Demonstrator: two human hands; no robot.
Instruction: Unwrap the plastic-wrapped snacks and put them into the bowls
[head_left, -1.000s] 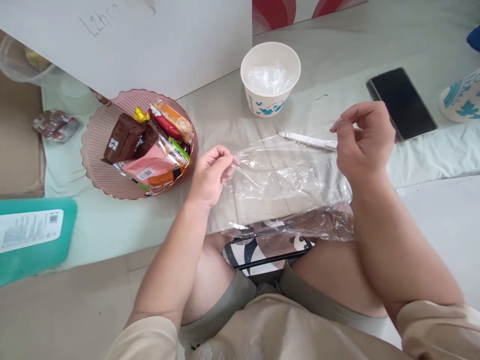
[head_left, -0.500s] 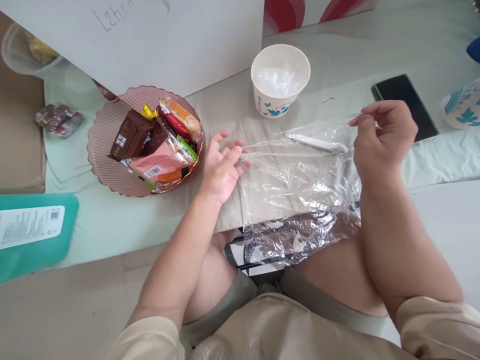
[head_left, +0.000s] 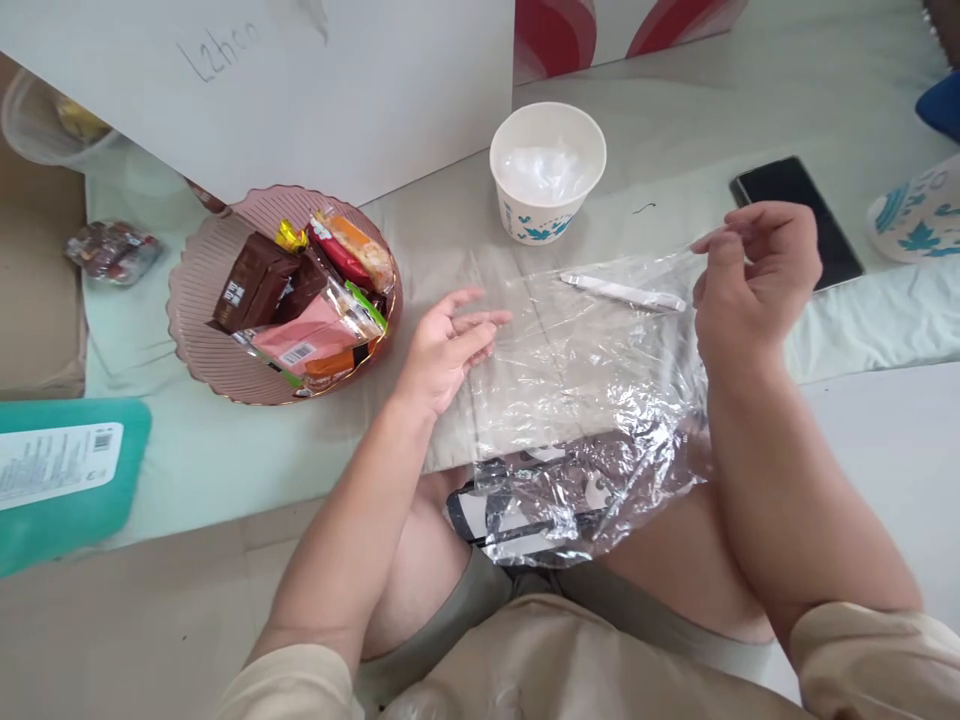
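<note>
A clear, crinkled plastic sheet or bag [head_left: 585,390] spreads in front of me, from the table's edge down over my lap. At its upper right corner my right hand [head_left: 757,280] is closed in a pinch on the plastic. My left hand [head_left: 454,345] is at the left edge of the sheet with its fingers stretched out and apart; whether a fingertip touches the plastic is hard to tell. A slim white stick-like item [head_left: 622,291] shows at the upper part of the sheet. Whether it lies under or inside the plastic cannot be made out.
A pink glass bowl [head_left: 195,330] of wrapped snacks stands left. Behind the sheet is a paper cup [head_left: 546,215] with clear plastic inside. A phone [head_left: 832,240] and another patterned cup [head_left: 919,220] are right; a teal packet or lid [head_left: 75,520] is left. White boxes rise behind.
My left fingers have loosened and straightened, and the taut plastic strands at them have slackened. The sheet's lower part hangs slightly lower. My right hand keeps its pinch. The view has shifted slightly.
</note>
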